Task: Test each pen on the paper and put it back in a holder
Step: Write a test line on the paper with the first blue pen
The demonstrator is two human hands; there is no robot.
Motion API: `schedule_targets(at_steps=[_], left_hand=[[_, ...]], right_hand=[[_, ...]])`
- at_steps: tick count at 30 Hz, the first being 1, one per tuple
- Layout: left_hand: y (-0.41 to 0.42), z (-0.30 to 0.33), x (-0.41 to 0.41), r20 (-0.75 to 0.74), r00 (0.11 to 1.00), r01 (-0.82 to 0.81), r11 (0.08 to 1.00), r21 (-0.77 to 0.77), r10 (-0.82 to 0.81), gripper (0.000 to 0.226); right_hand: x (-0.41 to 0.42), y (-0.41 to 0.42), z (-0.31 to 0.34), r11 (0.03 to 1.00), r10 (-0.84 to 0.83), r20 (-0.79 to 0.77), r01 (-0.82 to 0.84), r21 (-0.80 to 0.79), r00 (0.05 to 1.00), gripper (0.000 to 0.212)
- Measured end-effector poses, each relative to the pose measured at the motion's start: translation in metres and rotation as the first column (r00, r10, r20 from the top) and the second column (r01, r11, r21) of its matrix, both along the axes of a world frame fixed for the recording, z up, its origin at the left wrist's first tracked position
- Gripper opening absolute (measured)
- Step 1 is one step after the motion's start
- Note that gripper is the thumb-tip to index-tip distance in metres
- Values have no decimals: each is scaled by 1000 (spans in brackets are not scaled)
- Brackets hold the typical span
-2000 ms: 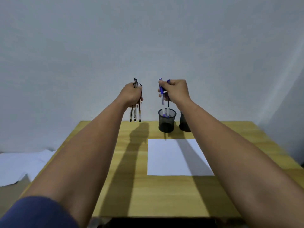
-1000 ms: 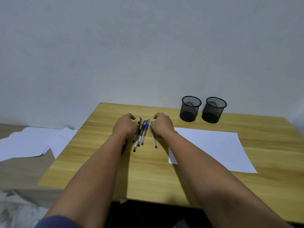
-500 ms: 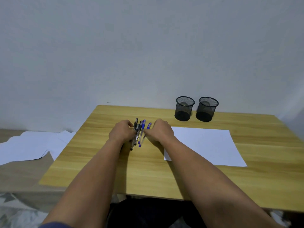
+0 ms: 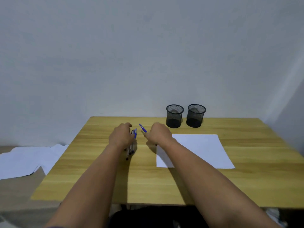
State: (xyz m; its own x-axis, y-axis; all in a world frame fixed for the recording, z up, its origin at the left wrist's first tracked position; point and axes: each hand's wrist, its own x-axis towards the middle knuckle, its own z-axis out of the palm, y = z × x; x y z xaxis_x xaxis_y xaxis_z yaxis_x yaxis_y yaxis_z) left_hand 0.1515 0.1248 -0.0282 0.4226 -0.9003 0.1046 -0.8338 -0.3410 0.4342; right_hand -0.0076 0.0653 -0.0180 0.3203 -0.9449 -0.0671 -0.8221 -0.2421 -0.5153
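**Blue pen lifted at mid-table**

Your left hand (image 4: 120, 137) rests curled over the pen bundle (image 4: 131, 146) on the wooden table (image 4: 102, 178). Your right hand (image 4: 158, 133) pinches one blue pen (image 4: 142, 128), beside the paper (image 4: 204, 150). Two mesh holders (image 4: 174, 116) stand behind it.

- Pens (image 4: 131, 145): the left hand (image 4: 120, 137) is covering most of the bunch; their number is not readable, only blue caps and dark tips are showing.
- Blue pen (image 4: 142, 128): the right hand (image 4: 158, 133) is hiding its lower barrel and the grip on it.
- Paper (image 4: 202, 150): the right forearm is overlapping its near-left part.
- Loose sheets (image 4: 24, 162): the left edge is cutting them off.
- Table (image 4: 148, 186): the forearms are masking its front edge in places.
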Motion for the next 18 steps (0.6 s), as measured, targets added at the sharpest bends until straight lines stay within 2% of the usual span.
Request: schedule_targets(at_steps=[3,5,6,9,14,18], left_hand=[[-2,9,-12,24,990,139,988,-73,-138,60],[-2,13,-23,73,976,213,973,-93,-207,57],[-2,14,-28,100,968,242,964,-106,-232,48],[1,10,-44,147,947,303,945,-124,-284,22],[10,9,-76,77,917,398,909,-123,-391,17],[14,13,-100,0,878,474,870,-136,-478,19]], right_hand=[[-23,-7,18,981,-11,312,-50,187,950,23],[-44,-4,28,947,-69,479,-94,308,875,20],[-55,-1,31,934,-95,527,-108,342,844,20],[-82,5,32,915,-168,621,-114,388,766,20],[-104,16,16,871,-341,738,-100,482,583,16],[-106,25,1,863,-411,750,-44,504,518,23]])
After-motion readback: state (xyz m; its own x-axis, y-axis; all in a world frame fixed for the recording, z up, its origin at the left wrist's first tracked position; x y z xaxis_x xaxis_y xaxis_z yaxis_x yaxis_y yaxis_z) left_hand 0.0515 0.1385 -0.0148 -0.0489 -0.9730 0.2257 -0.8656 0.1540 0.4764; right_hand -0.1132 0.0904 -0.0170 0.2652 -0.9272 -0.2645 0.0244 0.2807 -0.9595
